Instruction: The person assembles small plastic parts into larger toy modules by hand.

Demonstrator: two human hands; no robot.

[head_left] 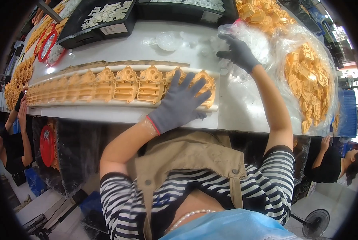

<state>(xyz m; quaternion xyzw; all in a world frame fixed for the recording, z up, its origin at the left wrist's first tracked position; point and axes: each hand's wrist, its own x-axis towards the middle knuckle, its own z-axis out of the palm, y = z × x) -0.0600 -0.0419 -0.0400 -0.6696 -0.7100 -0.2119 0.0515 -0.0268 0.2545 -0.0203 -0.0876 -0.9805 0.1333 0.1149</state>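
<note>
A long row of orange plastic housings (125, 85) lies side by side in a pale rail along the bench's near edge. My left hand (178, 102), in a grey glove, rests with its fingers spread over the last housings at the row's right end. Farther right, my right hand (241, 54), gloved alike, reaches over the worktop beside a clear bag of translucent white parts (259, 45). Its fingers are apart, and I see nothing between them. Small clear pieces lie to the left of that hand, near a round clear plastic piece (167, 41).
Black bins (101, 35) with small white parts stand at the back. Orange parts (307, 80) fill a clear bag at right; another orange heap (263, 14) lies behind. Red-rimmed baskets (47, 46) stand far left. Other people sit at both sides; one's hand (22, 108) touches the row's left end.
</note>
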